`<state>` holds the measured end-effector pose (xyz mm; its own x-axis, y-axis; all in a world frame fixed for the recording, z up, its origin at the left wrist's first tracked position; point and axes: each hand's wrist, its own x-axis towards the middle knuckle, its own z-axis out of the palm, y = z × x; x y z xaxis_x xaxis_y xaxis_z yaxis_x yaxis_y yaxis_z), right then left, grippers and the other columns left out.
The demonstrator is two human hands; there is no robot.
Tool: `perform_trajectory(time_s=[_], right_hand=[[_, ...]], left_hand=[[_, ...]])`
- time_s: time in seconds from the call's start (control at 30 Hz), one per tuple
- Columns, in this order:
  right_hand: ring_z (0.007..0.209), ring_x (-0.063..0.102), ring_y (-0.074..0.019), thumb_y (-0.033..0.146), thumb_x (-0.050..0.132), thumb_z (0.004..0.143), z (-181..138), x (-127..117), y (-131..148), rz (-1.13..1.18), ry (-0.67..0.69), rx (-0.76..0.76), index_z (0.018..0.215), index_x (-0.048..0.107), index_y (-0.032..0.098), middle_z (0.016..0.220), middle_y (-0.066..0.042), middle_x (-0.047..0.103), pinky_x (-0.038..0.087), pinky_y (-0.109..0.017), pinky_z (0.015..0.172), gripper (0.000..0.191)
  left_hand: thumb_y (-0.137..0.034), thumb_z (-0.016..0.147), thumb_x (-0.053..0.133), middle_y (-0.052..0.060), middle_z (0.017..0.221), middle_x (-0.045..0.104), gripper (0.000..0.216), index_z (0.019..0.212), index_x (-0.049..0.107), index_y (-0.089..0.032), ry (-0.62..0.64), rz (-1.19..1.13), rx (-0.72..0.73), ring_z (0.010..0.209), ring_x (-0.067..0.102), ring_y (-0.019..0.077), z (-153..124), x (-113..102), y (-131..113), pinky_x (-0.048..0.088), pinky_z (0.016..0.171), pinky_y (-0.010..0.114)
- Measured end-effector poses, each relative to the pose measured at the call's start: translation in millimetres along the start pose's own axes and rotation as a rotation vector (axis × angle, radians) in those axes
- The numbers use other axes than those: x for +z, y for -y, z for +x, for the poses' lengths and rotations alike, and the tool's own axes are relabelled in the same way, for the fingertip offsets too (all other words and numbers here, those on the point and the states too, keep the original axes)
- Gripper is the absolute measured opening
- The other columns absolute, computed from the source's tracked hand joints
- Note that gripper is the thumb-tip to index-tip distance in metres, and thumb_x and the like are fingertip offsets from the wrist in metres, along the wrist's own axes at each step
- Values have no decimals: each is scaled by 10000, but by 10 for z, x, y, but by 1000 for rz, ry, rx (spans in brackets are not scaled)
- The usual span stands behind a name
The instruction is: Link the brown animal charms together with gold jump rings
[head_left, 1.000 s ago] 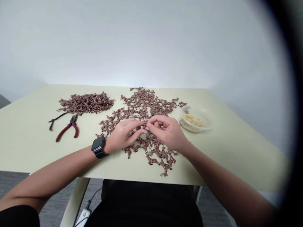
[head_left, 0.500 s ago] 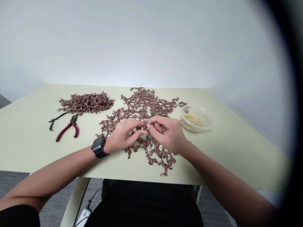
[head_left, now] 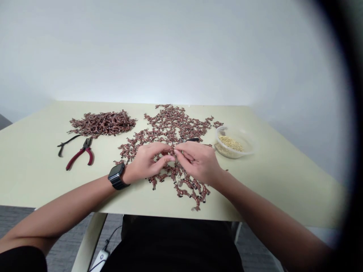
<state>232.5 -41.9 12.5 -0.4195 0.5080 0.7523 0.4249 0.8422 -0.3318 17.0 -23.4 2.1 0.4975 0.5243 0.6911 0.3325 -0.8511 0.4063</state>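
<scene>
Small glossy brown animal figurines (head_left: 167,130), horse-like in shape, are spread over the middle of the table. Above them my left hand (head_left: 150,158), with a black watch on its wrist, pinches one small brown figurine (head_left: 172,150) between thumb and fingers. My right hand (head_left: 200,158) meets it there, thumb and forefinger closed at the figurine's edge. Whatever lies between those right fingertips is too small to make out. A dark, slim object (head_left: 193,139) shows just behind the right hand; whether that hand touches it, I cannot tell.
A denser heap of brown figurines (head_left: 103,122) lies at the left. In front of it are red-handled pliers (head_left: 81,155) and a black tool (head_left: 68,142). To the right stands a clear plastic bowl (head_left: 248,153) with small gold-coloured pieces (head_left: 231,143).
My right hand's curled fingers have straightened somewhat, and its fingertips have shifted slightly left. More of the dark slim object shows behind it. My left hand keeps its pinch.
</scene>
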Motion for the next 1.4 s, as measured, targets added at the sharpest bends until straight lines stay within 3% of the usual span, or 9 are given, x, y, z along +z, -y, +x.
perform_trajectory(time_s=[0.13,0.3,0.53,0.7,0.83,1.03,1.4], right_hand=[[539,397,-96,117,576,932,11,17,75,64,-38,124,887,674,169,591,47,443,350,-256,556,120],[484,316,-86,198,594,936,-10,29,141,244,-9,412,838,659,187,547,73,332,288,-260,499,118],[370,399,-73,336,666,912,29,9,162,661,87,775,832,627,198,513,80,408,259,-234,387,164],[369,303,-3,334,774,807,63,-21,80,1043,158,1003,835,654,173,709,43,553,155,-204,335,203],[407,278,-2,329,809,781,66,-45,16,1105,196,1013,836,672,157,704,45,535,173,-192,346,227],[397,346,-21,421,765,851,33,-66,-58,942,248,910,889,681,165,659,50,520,170,-209,376,271],[406,409,-45,414,748,874,38,-112,-66,813,301,838,917,677,180,589,63,505,233,-199,396,248]], left_hand=[[-294,924,699,92,882,737,230,1093,665,-142,-9,125,157,783,686,180,7,-16,49,564,710,297],[-262,927,691,112,929,740,277,1169,628,-143,-13,233,271,838,699,210,-3,-8,124,588,755,346],[-210,936,668,135,1012,744,310,1224,598,-119,10,386,448,909,710,223,21,-46,156,611,787,375],[-180,920,684,158,1071,747,334,1227,593,-89,44,482,542,933,711,240,44,-87,166,611,784,385],[-238,916,707,141,1033,747,344,1212,599,-99,24,413,503,901,704,223,39,-64,166,613,782,369],[-275,917,711,103,946,734,347,1218,604,-139,5,260,354,858,692,206,8,-9,172,598,768,353],[-280,909,724,93,895,735,287,1144,636,-143,0,164,250,802,681,189,-1,-1,115,570,724,322]])
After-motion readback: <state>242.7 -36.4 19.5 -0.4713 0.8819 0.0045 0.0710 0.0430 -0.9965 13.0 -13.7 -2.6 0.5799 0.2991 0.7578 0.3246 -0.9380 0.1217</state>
